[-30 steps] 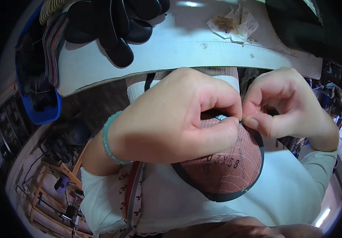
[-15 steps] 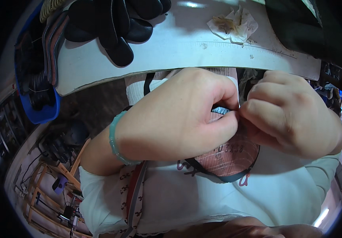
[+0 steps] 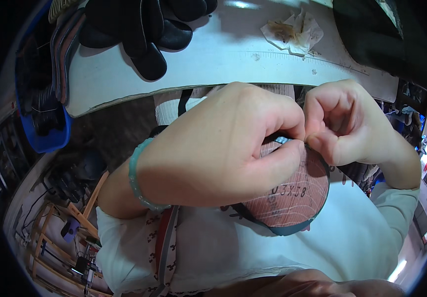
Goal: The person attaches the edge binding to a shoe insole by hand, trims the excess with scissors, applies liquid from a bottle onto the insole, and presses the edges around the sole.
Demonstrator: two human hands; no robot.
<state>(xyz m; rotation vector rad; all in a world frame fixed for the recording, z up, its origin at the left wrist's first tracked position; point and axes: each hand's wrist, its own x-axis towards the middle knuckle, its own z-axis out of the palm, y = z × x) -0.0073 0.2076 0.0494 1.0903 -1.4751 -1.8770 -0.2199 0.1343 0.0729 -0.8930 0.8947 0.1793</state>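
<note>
**Both hands pinching at the top edge of a reddish insole piece**

Left hand [image 3: 223,148]: curled closed in front of the chest; thumb and forefinger pressed together on the upper edge of a reddish-brown insole piece [image 3: 293,198]; knuckles cover much of the piece's left side; a pale green bead bracelet [image 3: 136,178] sits on the wrist.

Right hand [image 3: 345,123]: also curled, fingertips pinched right beside the left thumb tip; a small light-blue strip [image 3: 282,140] shows just between the two pinches; whether the right fingers hold the strip or the piece's edge cannot be told, the contact point being hidden by the fingers.

Insole piece: rounded lower end, dark teal rim [image 3: 293,228] along the bottom, fine curved lines and printed marks on its face; held in the air between the hands, above the white shirt [image 3: 352,247], just below the edge of the white workbench [image 3: 223,64].

Surroundings: black gloves [image 3: 144,29] lie at the far left of the bench top; a crumpled, stained paper tissue [image 3: 293,32] lies further right on it; a blue bin [image 3: 50,133] holding dark items stands at the left edge of view; a patterned strap [image 3: 166,242] hangs down the shirt front.
</note>
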